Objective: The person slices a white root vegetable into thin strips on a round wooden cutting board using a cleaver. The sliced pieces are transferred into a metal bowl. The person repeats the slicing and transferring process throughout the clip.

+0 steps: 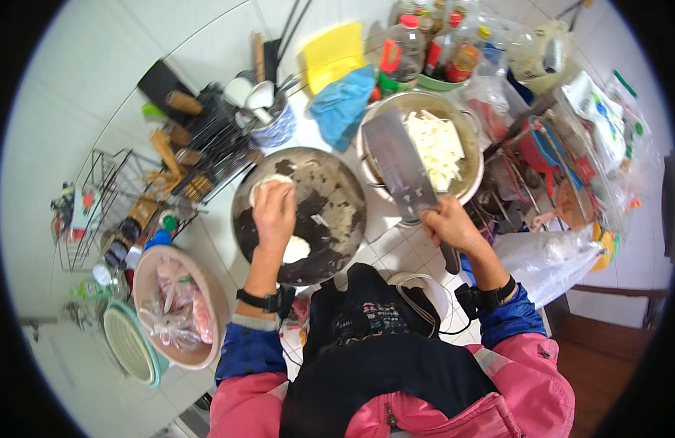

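Note:
My left hand [274,213] grips a pale, rounded food piece [267,184] at the upper left of a round, dark, wet cutting board [340,241]. Its fingers hide part of that piece. A second white piece [297,250] lies on the board, just right of my wrist. My right hand [449,227] is closed round the handle of a broad cleaver [398,164]. The cleaver's blade slants over the left side of a large two-handled pot [473,186], off the board. Cut white strips [437,150] are heaped in the pot, apparently vegetable.
A blue cloth [344,104] and a blue-and-white utensil holder [276,128] stand behind the board. Bottles [406,52] crowd behind the pot. At left are a knife rack [217,145] and a pink basin [212,295] holding bagged food. A cluttered wire shelf [567,186] stands right.

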`<state>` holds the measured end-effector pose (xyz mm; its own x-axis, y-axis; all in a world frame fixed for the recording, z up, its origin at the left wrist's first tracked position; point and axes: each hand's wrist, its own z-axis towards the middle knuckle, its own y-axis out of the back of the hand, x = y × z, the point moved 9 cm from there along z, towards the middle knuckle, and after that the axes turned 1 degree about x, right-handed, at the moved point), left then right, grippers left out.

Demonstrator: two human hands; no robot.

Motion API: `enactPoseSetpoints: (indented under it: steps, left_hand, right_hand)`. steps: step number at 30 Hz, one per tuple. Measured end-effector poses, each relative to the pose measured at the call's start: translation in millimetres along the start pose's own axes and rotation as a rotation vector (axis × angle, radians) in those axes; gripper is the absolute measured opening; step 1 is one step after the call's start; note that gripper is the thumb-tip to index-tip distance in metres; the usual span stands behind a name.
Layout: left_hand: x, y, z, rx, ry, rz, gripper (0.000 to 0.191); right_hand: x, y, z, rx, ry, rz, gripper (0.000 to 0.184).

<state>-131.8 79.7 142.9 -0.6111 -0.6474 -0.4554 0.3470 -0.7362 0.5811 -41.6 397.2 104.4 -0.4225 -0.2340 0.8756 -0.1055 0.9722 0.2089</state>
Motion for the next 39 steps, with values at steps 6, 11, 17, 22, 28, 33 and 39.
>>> enactPoseSetpoints:
  steps: [6,11,17,22,28,33,39]
  left_hand:
    - [23,43,-106,0.352,0.052,0.030,0.024]
    - [24,23,-132,0.365,0.055,0.109,0.026]
    - [34,21,-133,0.188,0.083,-0.044,0.026]
    - [39,21,-135,0.140,0.099,-0.065,0.025]
    - [44,21,-137,0.128,0.112,-0.058,0.020]
    - [47,25,-135,0.108,0.120,-0.148,0.018]
    - [48,26,-134,0.110,0.099,-0.130,0.018]
  right_hand:
    - [3,-135,42,0.285,0.266,-0.546,0.025]
    - [-3,-193,51,0.254,0.392,-0.894,0.018]
    - [-2,-206,46,0.333,0.408,-0.920,0.016]
    - [23,-213,38,0.303,0.467,-0.920,0.022]
    - [26,-223,34,0.354,0.449,-1.043,0.015]
    - [24,-251,64,0.290,0.427,-1.023,0.013]
    - [22,-240,51,0.376,0.401,-1.086,0.011]
